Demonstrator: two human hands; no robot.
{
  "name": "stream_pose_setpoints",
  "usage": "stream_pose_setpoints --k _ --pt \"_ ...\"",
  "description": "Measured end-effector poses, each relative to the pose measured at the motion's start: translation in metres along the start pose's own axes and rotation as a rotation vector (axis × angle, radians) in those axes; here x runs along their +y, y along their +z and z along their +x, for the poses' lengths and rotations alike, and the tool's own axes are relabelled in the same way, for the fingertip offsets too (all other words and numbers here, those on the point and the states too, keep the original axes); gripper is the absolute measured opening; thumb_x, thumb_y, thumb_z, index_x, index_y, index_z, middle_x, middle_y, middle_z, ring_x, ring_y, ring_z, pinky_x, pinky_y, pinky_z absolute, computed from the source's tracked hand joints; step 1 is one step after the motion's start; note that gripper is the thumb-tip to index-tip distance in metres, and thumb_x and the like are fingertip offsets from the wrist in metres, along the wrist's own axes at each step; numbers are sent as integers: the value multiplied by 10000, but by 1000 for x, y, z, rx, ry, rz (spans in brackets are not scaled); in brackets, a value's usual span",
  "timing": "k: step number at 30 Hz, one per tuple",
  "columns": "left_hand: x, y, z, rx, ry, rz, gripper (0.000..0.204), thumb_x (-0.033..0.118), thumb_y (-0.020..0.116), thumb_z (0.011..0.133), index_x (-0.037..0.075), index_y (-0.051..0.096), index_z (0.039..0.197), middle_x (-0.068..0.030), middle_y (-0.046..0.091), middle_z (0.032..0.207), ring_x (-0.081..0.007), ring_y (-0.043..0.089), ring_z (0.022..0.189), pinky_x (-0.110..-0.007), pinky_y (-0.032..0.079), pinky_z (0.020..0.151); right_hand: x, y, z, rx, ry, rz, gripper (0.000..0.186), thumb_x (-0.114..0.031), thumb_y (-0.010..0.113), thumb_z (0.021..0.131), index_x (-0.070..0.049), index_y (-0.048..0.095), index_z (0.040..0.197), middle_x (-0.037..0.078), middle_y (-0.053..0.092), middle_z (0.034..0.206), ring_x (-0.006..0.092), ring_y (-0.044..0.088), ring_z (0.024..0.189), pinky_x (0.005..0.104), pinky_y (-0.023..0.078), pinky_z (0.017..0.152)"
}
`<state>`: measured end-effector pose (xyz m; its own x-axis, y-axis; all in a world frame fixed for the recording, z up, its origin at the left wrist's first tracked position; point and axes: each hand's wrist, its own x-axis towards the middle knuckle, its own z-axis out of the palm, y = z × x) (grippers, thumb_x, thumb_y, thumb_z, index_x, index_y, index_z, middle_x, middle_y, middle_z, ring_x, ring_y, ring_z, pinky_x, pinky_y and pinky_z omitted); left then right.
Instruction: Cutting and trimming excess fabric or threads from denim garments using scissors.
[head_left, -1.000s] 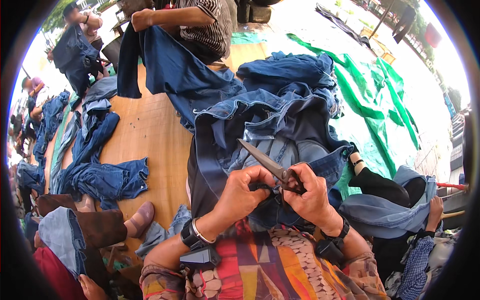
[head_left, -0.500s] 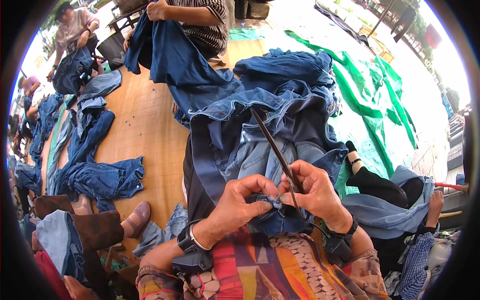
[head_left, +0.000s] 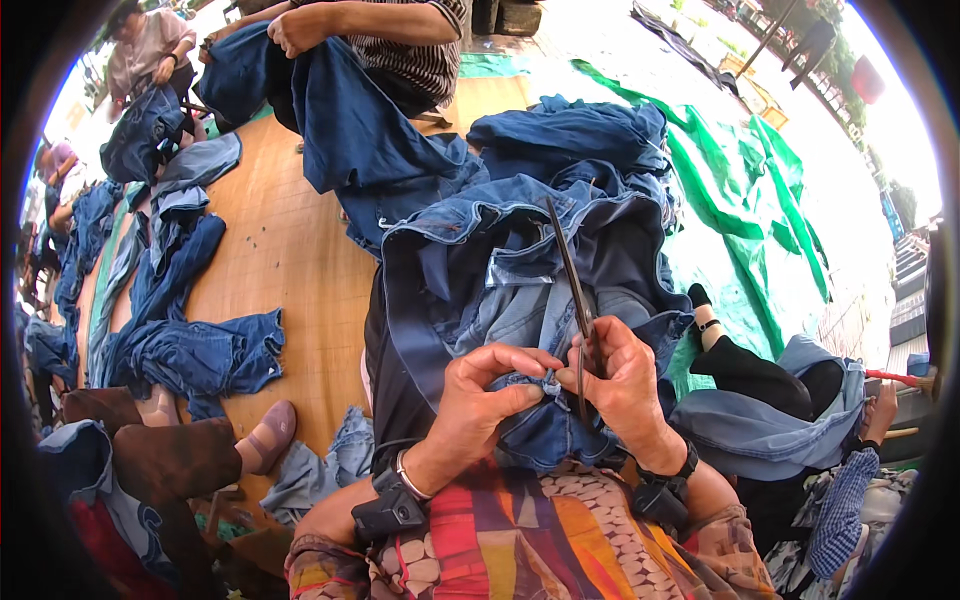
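Note:
In front of my body, my left hand [head_left: 470, 402] is closed, pinching a bunched edge of a blue denim garment [head_left: 548, 438] between thumb and fingers. Close beside it, my right hand [head_left: 628, 395] is closed around a pair of dark scissors [head_left: 572, 268] whose long blades point up and away from me. The right thumb and fingertip meet at the same bunched denim; I cannot tell whether they grip it too. Beneath and beyond my hands a large pair of jeans [head_left: 415, 325] lies with its waistband spread and darker inner cloth showing.
Across from me a person in a striped top [head_left: 425, 65] handles dark blue jeans [head_left: 350, 130]. More denim [head_left: 205, 350] lies on the tan floor sheet [head_left: 285, 240] at left. Green sheeting [head_left: 745, 240] spreads at right, near a person's leg [head_left: 745, 375] and light-blue denim [head_left: 770, 425].
The scissors have swung to the right and stand more upright, their handles turned in my right hand. My left hand keeps its pinch. The person opposite has shifted the jeans leftward.

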<state>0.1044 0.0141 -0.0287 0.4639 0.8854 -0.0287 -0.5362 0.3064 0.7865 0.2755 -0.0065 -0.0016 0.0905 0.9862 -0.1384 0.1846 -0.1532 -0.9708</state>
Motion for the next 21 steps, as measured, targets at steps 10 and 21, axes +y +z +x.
stream_pose_setpoints --k 10,21 --pt "13 15 5 155 -126 -177 393 -71 617 759 -22 503 1132 -74 616 908 -101 586 826 -208 477 770 -2 -5 -3 -78 -470 -207 289 50 679 740 -24 487 942 94 624 887 111 602 751 228 487 651" --pt "1 11 10 145 -223 -122 409 -77 638 746 -30 505 1130 -46 602 836 -97 605 755 -197 496 678 -35 -3 29 -224 -201 -242 214 26 673 705 -17 510 836 7 581 716 78 559 652 223 440 578"
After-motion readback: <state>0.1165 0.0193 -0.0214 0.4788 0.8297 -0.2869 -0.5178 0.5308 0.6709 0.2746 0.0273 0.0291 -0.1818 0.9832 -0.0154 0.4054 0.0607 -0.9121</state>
